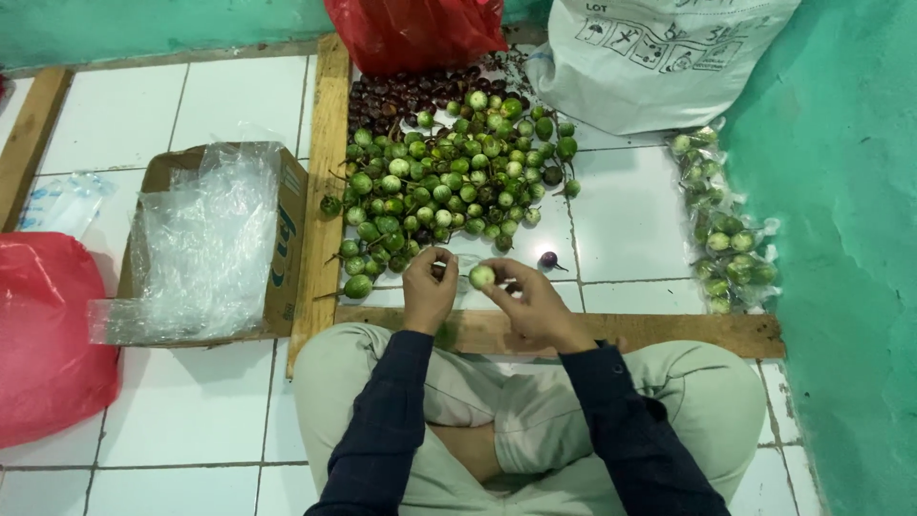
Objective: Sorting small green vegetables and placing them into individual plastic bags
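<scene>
I sit cross-legged on a white tiled floor in front of a pile of small round green eggplants (449,177). My right hand (535,306) pinches one pale green eggplant (481,276) between fingertips. My left hand (428,291) is beside it with fingers curled close to the same fruit, possibly on a small piece; what it grips is unclear. A darker, brownish-purple heap (392,96) lies behind the green pile. One purple fruit (548,259) lies alone on the tile.
A cardboard box (287,239) lined with clear plastic stands at left. Red plastic bags sit at far left (48,334) and top (411,29). A white sack (659,57) leans at top right. Filled clear bags of eggplants (726,229) lie along the green wall. Wooden strips (320,191) frame the pile.
</scene>
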